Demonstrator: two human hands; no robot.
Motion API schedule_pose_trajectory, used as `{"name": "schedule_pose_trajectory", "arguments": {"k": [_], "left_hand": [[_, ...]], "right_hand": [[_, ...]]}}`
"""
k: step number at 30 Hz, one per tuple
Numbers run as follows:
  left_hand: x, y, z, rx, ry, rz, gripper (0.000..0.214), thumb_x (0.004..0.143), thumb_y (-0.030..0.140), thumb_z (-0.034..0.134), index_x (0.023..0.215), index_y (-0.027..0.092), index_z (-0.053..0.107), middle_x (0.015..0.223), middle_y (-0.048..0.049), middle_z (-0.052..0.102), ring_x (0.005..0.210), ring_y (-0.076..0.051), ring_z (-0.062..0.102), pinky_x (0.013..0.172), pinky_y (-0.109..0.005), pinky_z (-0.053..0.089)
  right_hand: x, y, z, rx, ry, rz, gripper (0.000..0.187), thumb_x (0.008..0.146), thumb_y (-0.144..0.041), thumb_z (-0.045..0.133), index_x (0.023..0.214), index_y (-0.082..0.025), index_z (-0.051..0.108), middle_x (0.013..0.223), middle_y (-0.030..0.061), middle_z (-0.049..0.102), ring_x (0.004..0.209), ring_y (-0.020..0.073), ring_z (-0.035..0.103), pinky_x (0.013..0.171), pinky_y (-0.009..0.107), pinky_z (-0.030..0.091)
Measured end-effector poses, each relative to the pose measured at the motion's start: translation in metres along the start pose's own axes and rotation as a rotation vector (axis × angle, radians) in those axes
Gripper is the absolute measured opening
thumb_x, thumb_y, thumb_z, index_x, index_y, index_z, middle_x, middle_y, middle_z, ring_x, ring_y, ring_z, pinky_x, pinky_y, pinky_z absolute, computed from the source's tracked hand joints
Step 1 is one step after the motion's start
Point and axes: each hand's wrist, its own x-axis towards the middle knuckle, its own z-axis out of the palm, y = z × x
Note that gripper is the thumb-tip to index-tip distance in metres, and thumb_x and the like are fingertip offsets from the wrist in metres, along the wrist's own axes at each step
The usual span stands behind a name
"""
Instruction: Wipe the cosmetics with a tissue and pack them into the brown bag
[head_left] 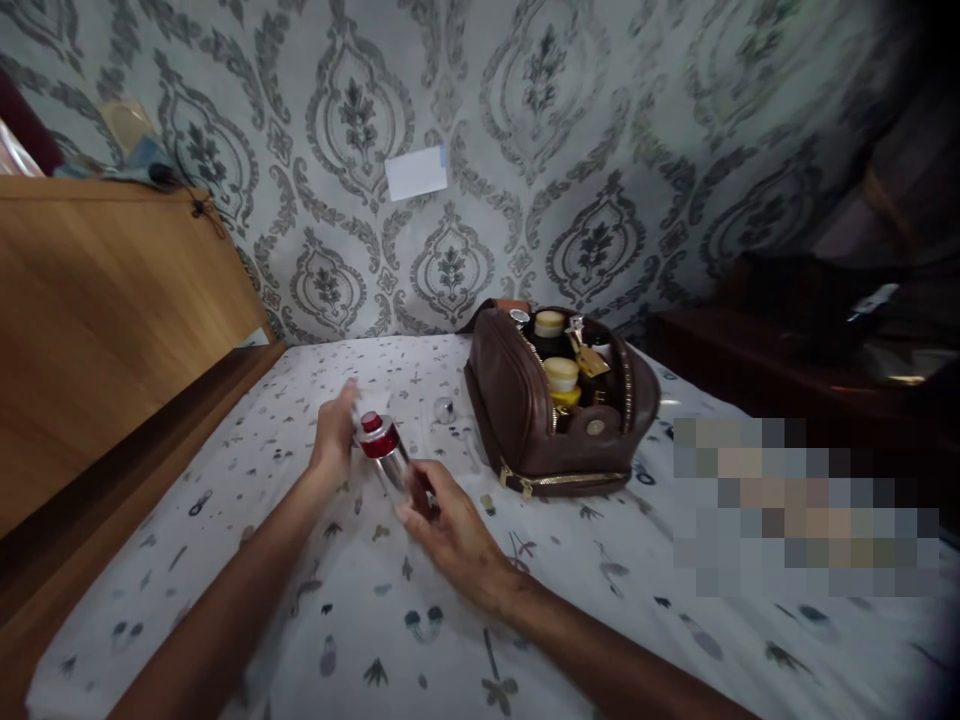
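Observation:
My right hand (454, 525) grips a shiny silver bottle (391, 470) with a red collar and a red top, tilted up to the left. Just left of the bottle's top is my left hand (335, 430); motion smears its fingers, so I cannot tell whether they hold anything. A small, clear, roundish piece (445, 410), perhaps a cap, lies on the printed sheet (375, 600) beyond the bottle. To the right stands a brown toiletry bag (517, 400), unzipped, with yellow-lidded jars (561, 375) and other containers inside.
A wooden panel (112, 350) borders the sheet on the left. Behind is a patterned wall (450, 240) with a white card (416, 173) on it. Dark red furniture (720, 350) stands at the right, near a pixelated patch.

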Motion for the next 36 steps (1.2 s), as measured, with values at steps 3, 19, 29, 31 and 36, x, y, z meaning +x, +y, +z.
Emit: {"name": "schedule_pose_trajectory", "arguments": {"k": [3,19,29,31,36], "left_hand": [[0.023,0.0,0.005,0.246,-0.13,0.174,0.016,0.063,0.022,0.073,0.066,0.021,0.057,0.062,0.0071,0.05,0.062,-0.013,0.045,0.062,-0.025,0.035],[0.022,-0.005,0.043,0.19,-0.425,0.205,0.025,0.073,0.038,0.073,0.09,0.021,0.067,0.074,0.0025,0.067,0.069,-0.015,0.059,0.067,-0.025,0.044],[-0.021,0.014,-0.028,-0.259,-0.094,0.042,0.036,0.077,0.049,0.074,0.098,0.02,0.07,0.088,0.0004,0.072,0.081,-0.016,0.066,0.075,-0.024,0.051],[-0.023,0.012,-0.031,-0.292,-0.091,0.055,0.036,0.073,0.049,0.077,0.093,0.02,0.072,0.086,0.0014,0.071,0.079,-0.014,0.065,0.074,-0.021,0.051],[-0.022,0.013,-0.038,-0.273,-0.156,0.06,0.039,0.069,0.046,0.081,0.096,0.019,0.073,0.076,0.002,0.068,0.063,-0.011,0.059,0.058,-0.02,0.048]], "right_hand": [[0.001,-0.003,0.0,0.111,0.023,0.036,0.017,0.086,-0.031,0.056,0.098,-0.021,0.049,0.09,0.0006,0.047,0.08,0.0157,0.046,0.072,0.028,0.041],[0.005,-0.005,-0.005,0.169,0.217,0.011,0.021,0.088,-0.039,0.057,0.094,-0.021,0.049,0.081,-0.0017,0.044,0.073,0.0143,0.044,0.068,0.027,0.04],[0.003,-0.003,-0.008,-0.083,0.176,-0.045,0.03,0.094,-0.039,0.051,0.116,-0.02,0.058,0.102,0.0066,0.06,0.095,0.0214,0.058,0.085,0.035,0.045],[0.002,-0.003,-0.008,-0.111,0.167,-0.064,0.032,0.094,-0.04,0.051,0.118,-0.02,0.058,0.101,0.0068,0.06,0.093,0.0216,0.058,0.083,0.035,0.046],[0.003,0.002,-0.008,-0.158,0.177,-0.062,0.033,0.094,-0.041,0.053,0.12,-0.021,0.058,0.105,0.0072,0.061,0.098,0.0228,0.058,0.086,0.036,0.046]]}}
